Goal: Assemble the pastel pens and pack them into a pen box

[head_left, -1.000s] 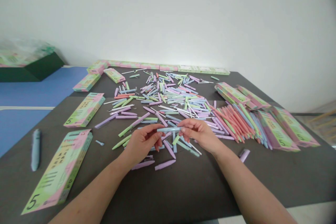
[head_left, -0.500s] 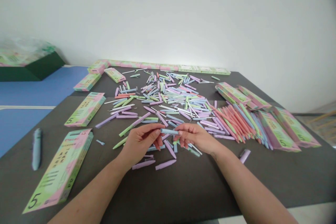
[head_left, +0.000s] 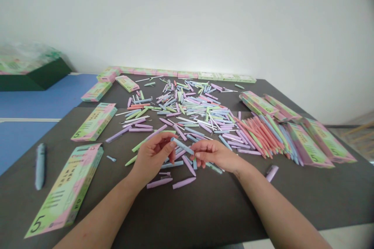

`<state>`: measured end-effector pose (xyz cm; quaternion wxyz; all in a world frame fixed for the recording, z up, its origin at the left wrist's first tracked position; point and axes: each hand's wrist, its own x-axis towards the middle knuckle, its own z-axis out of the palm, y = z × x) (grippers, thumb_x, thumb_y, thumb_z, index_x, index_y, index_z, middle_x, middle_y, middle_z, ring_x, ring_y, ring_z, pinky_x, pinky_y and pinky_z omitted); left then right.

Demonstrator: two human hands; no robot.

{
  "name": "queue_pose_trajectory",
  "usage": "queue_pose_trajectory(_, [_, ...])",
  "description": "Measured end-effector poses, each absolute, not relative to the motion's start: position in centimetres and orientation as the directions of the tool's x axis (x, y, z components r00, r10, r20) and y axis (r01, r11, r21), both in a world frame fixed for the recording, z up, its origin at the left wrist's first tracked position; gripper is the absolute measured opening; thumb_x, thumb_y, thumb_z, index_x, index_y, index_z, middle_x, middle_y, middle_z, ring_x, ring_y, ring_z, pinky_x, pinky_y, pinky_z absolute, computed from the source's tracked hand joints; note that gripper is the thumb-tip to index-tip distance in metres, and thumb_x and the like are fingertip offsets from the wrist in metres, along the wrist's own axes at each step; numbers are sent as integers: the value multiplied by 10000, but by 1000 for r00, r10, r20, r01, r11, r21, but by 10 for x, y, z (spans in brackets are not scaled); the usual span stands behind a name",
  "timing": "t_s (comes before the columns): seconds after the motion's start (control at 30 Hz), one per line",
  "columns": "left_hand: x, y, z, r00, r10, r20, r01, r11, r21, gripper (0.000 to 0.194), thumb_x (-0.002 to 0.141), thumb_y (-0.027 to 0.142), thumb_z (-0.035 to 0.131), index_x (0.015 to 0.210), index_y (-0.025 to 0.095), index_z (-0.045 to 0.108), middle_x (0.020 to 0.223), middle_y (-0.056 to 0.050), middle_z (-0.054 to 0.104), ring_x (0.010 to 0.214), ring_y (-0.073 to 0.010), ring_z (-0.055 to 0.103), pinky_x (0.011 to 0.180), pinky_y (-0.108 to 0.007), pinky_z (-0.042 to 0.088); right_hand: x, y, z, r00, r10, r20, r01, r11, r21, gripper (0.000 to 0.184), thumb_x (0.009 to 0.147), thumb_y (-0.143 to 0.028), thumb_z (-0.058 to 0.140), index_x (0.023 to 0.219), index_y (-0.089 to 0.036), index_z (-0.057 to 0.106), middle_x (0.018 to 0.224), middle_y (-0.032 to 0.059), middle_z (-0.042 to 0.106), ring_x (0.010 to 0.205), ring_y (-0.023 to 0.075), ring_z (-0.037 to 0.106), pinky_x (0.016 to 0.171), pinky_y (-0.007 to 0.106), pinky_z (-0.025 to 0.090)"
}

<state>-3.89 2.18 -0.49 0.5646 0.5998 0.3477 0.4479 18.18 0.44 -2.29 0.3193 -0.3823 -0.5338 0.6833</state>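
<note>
The left hand (head_left: pixel 153 156) and right hand (head_left: pixel 213 153) are pinching one pale blue pen (head_left: pixel 182 146) between them, and it seems to need pulling apart next.

Pastel pen boxes (head_left: pixel 67 188) lie on the dark tabletop (head_left: pixel 204 210), near a blue mat (head_left: pixel 43 93) and dark green box (head_left: pixel 35 76).

2 bare forearms (head_left: pixel 96 214) angled inward over table (head_left: pixel 204 210), hands meeting above it. Left hand (head_left: pixel 153 155) curled, fingers pinching upper end of pale blue pen (head_left: pixel 182 146). Right hand (head_left: pixel 214 152) palm down, extended, fingertips (head_left: pixel 196 155) at pen's lower end, contact unclear.
</note>
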Motion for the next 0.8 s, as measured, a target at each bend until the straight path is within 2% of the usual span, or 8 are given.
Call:
queue_pose_trajectory(0.17, [-38,21,-5,340,931,130,-73,-112,991,197,846,291,594,979,147,575,543,52,558,451,-92,539,463,-213,464,180,4,-23,-495,845,-200,64,-193,-979,334,788,-387,669,1005,-134,667,748,18,653,557,75,574,525,195,482])
queue_pose_trajectory(0.37, [-38,20,-2,251,955,157,-55,-148,987,175,857,311,583,946,162,562,581,49,547,476,-86,532,464,-205,478,180,4,-26,-495,850,-182,34,-190,-981,300,791,-394,664,945,-137,649,767,23,657,567,80,585,506,188,477])
queue_pose_trajectory(0.57, [-37,19,-5,208,951,228,-74,-217,973,217,872,385,540,961,192,496,889,-40,634,641,-126,589,453,-208,481,179,3,-28,-568,805,-169,16,-195,-981,360,814,-361,642,1101,-147,600,882,46,662,601,80,600,499,181,477])
queue_pose_trajectory(0.7, [-40,18,-8,92,919,383,140,-393,909,174,924,358,455,991,198,463,841,-27,659,536,-83,499,487,-194,416,180,3,-23,-520,833,-189,39,-198,-979,313,811,-345,627,1053,-147,607,849,39,658,520,75,577,425,178,435])
queue_pose_trajectory(0.8, [-42,19,-7,1,894,448,284,-430,857,166,941,331,421,1029,197,463,837,-20,653,563,-87,501,583,-214,437,188,6,-22,-355,914,-194,131,-157,-979,251,794,-329,614,973,-153,624,780,26,659,470,79,536,394,191,390])
